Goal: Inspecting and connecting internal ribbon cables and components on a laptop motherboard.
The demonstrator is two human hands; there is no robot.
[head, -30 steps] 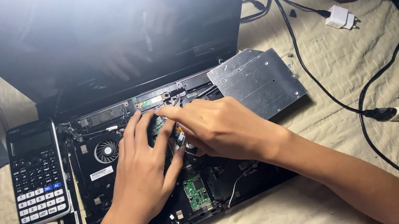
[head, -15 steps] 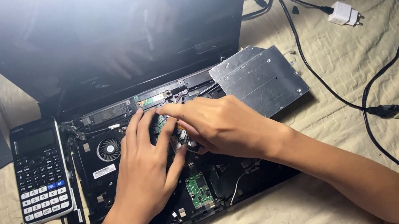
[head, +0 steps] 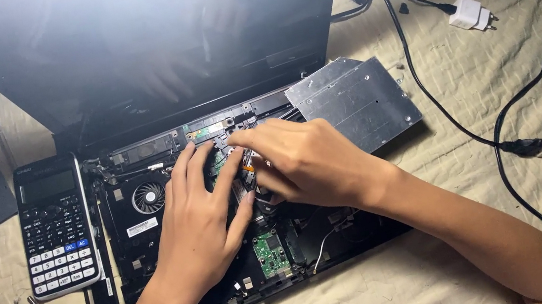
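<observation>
Opened laptop (head: 149,218) lies on beige cloth (head: 495,75), insides exposed, dark screen (head: 140,41) toward 12 o'clock. Left hand (head: 198,220) rests flat on the circuit board, fingers spread toward 12 o'clock, beside the fan (head: 147,197). Right hand (head: 307,164) comes in from 4 o'clock, fingertips pinched on a small part at the centre; what it holds is hidden. Metal drive (head: 355,101) at 2 o'clock of the hands. Calculator (head: 55,225) at 9 o'clock. Green card (head: 270,254) at 6 o'clock.
</observation>
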